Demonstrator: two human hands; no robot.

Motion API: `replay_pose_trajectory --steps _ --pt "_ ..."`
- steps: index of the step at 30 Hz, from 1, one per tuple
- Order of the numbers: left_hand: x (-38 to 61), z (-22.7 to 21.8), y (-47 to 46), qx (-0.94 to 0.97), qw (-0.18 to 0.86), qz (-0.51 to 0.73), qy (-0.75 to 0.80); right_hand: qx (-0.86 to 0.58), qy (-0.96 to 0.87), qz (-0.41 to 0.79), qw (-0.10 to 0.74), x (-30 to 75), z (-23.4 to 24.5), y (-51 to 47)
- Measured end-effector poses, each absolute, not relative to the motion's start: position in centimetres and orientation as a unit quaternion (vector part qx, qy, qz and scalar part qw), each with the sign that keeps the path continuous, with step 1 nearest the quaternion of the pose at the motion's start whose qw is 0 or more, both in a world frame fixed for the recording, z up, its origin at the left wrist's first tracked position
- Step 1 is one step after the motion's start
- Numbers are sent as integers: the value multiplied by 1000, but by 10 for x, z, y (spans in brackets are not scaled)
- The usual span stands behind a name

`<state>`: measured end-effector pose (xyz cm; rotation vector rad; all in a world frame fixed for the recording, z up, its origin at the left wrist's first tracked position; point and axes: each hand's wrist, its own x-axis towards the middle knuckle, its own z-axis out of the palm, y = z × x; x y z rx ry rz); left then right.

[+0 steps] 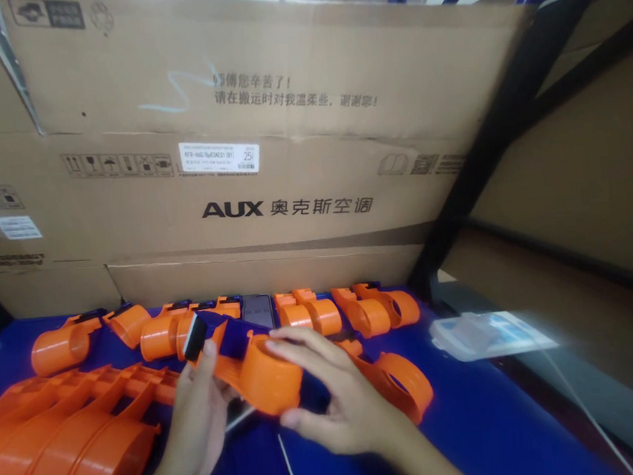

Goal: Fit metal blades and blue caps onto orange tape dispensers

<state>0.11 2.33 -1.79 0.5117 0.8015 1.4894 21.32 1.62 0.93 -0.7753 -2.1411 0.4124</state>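
Between my two hands is an orange plastic ring holder (271,376), a wide cylinder with a flat arm running toward the left. My left hand (198,406) is closed around the arm end, thumb up beside a small black-and-white block (195,337); whether the block is joined to the holder I cannot tell. The fingers of my right hand (337,400) curve over the top and side of the ring, gripping it. Just right of my right hand lies another orange holder (406,386). Left of my left hand, several nested orange holders (91,453) lie in a row.
More orange holders with dark ends line the back of the blue table (469,432), around a grey rectangular device (257,310). A cardboard wall (288,173) stands behind. A white-and-blue packet (488,334) lies at the right by a dark metal post (455,164). A white cable (291,468) runs in front.
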Motion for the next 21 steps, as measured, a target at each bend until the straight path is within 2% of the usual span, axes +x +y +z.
replay_pose_trajectory --steps 5,8,13,16,18,21 --pt "3 -19 22 233 665 616 352 -288 -842 107 444 211 6 14" --pt "7 -19 19 239 669 606 357 -292 -846 72 440 214 8 11" --pt "6 -24 19 318 666 573 356 -275 -827 70 485 216 7 5" --pt "2 -25 19 379 660 558 332 -326 -768 71 547 231 10 -2" --pt "0 -24 18 397 658 554 319 -393 -709 27 584 255 16 -12" --pt "0 -22 17 414 646 552 326 -497 -630 -46 595 312 29 -34"
